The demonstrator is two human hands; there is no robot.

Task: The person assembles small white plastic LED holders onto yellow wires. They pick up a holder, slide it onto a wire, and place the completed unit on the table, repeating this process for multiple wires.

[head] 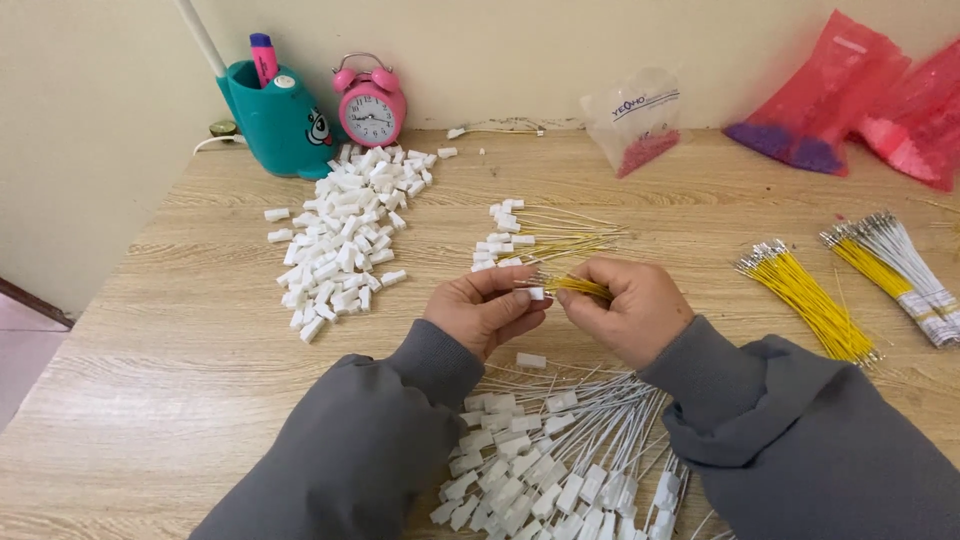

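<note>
Wood-grain tabletop (180,330) carries your stock within reach: connector pile (345,235) left, yellow wires (805,300) right, finished leads (560,460) near you. Your left hand (480,310) pinches a connector (536,293) steady while your right hand (625,305) fingers grip a yellow wire bunch (580,287) at its mouth.

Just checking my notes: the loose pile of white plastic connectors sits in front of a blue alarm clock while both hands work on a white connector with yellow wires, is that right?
Not quite. The alarm clock is pink, not blue, as the head view shows. The rest holds: the pile of white connectors lies in front of it, and the left hand and right hand hold a white connector with yellow wires.
</note>
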